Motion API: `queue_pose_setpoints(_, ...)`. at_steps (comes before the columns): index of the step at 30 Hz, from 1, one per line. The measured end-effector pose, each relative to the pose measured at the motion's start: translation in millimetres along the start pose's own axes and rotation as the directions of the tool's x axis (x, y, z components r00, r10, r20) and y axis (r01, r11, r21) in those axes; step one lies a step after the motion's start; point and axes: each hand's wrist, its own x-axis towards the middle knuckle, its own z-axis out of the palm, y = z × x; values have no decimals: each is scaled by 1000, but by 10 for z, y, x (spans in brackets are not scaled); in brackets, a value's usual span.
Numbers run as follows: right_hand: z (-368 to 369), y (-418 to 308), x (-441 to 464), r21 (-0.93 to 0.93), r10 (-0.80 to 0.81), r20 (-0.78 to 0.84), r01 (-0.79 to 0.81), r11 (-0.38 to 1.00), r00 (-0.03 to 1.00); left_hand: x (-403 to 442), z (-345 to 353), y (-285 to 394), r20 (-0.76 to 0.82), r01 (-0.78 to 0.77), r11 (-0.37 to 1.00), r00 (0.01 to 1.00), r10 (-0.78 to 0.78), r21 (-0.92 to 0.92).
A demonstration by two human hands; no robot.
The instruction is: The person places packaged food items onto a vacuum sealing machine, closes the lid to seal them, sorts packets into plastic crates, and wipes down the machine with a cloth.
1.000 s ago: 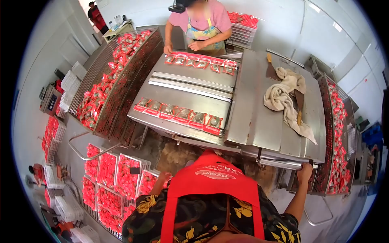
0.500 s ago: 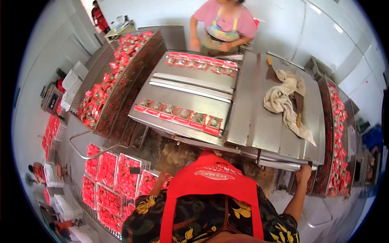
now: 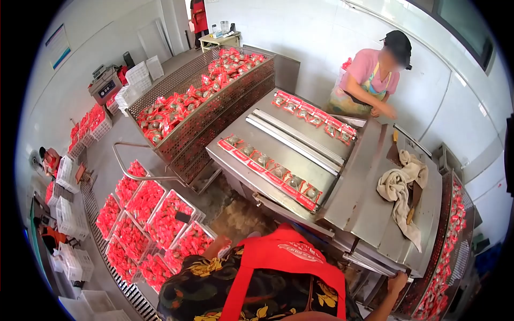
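Observation:
My right hand (image 3: 397, 281) is closed around the bar handle (image 3: 369, 263) at the front right of the steel machine. My left hand (image 3: 215, 247) hangs low beside my red apron (image 3: 292, 251), close to the crates of red packets; its fingers are too small and blurred to read. On the machine's steel bed (image 3: 267, 140), a front row of clear-and-red packets (image 3: 278, 171) with round contents lies side by side. A back row of similar packets (image 3: 313, 115) lies along the far edge. Between the rows run two metal bars (image 3: 294, 140).
A perforated cart (image 3: 214, 115) heaped with red packets stands to the left; another cart (image 3: 447, 257) is at far right. Crates of packets (image 3: 152, 206) cover the floor at lower left. A cloth (image 3: 399, 187) lies on the steel lid (image 3: 356, 187). A co-worker (image 3: 369, 80) stands behind the machine.
My view has turned, so the machine sits farther right and tilted. The co-worker now leans over the machine's far right side, arms forward. My right hand stays on the handle; both packet rows remain.

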Motion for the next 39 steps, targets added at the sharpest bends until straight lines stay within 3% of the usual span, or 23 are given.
queue_pose_setpoints(4, -14, 22, 23, -23, 2, 10, -1, 1000, 1000, 11, -80, -166, 20, -99, 989, 995, 97, 109)
queue_pose_setpoints(7, -64, 13, -2, 31, -43, -72, 45, 998, 996, 484, -27, -746, 201, -364, 911, 924, 326, 192)
queue_pose_setpoints(8, -110, -21, 3, 19, -37, -64, 38, 999, 997, 673, 50, -951, 151, -149, 988, 976, 155, -52)
queue_pose_setpoints(9, -151, -58, 24, 6, -30, -56, 31, 1000, 998, 743, 92, -1051, 145, 80, 953, 989, -38, -293)
queue_pose_setpoints(10, -189, -85, 43, 0, -29, -33, 29, 1000, 999, 533, -43, -917, 241, -407, 913, 886, 396, -2)
queue_pose_setpoints(11, -249, -109, 54, -6, -29, -9, 29, 1000, 1000, 273, -195, -732, 287, -801, 562, 599, 747, 209)
queue_pose_setpoints(12, -337, -179, 66, 10, -30, -18, 30, 999, 999, 107, -164, -536, 134, -433, 892, 899, 417, 131)
queue_pose_setpoints(13, -423, -268, 87, 27, -36, -29, 36, 999, 999, -44, -95, -310, 26, 38, 999, 999, -38, -5)
queue_pose_setpoints(16, -575, -410, 127, 52, -99, -112, 106, 993, 989, 91, 98, -379, 79, -6, 997, 997, 12, -74)
queue_pose_setpoints(20, -895, -697, 160, -18, 5, -16, -6, 1000, 1000, 269, -114, -531, 96, -71, 986, 992, 86, -153)
queue_pose_setpoints(22, -1098, -863, 150, 11, 19, -11, -19, 1000, 1000, 105, 2, -148, 31, -283, 949, 959, 282, 138)
queue_pose_setpoints(24, -1220, -1057, 269, 40, -6, -90, 10, 999, 996, -63, -55, 414, 84, -430, 872, 903, 422, 233)
queue_pose_setpoints(25, -1351, -1232, 304, 42, -2, -115, 7, 999, 993, -145, -21, 668, -38, -453, 847, 876, 481, 279)
queue_pose_setpoints(26, -1452, -1389, 340, 40, 0, -122, 5, 999, 993, -220, 2, 946, -160, -469, 821, 828, 537, 327)
queue_pose_setpoints(30, -1760, -1895, 108, 16, -28, -206, 32, 999, 978, -840, -171, 2104, -250, -815, 549, 501, 829, 188)
queue_pose_setpoints(32, -1864, -2245, 218, -17, -54, -212, 52, 998, 976, -1091, -374, 2690, -314, -836, 548, 510, 801, 38)
queue_pose_setpoints(34, -1908, -2789, 608, -21, -88, -178, 86, 996, 980, -1227, -611, 3382, -435, -919, 383, 309, 846, 91)
queue_pose_setpoints(35, -1924, -3035, 688, -9, -98, -170, 98, 995, 981, -1314, -727, 3619, -430, -915, 394, 321, 844, 89)
queue_pose_setpoints(37, -1969, -3276, 572, -27, -131, -81, 129, 991, 988, -1635, -837, 3864, -424, -969, 66, -43, 905, 240)
queue_pose_setpoints(38, -1974, -3489, 603, -59, -196, -90, 191, 980, 977, -1696, -906, 4003, -395, -972, 72, -23, 919, 223)
queue_pose_setpoints(39, -1924, -3614, 635, -61, -283, -124, 278, 959, 951, -1750, -939, 4122, -368, -970, -62, -148, 918, 236)
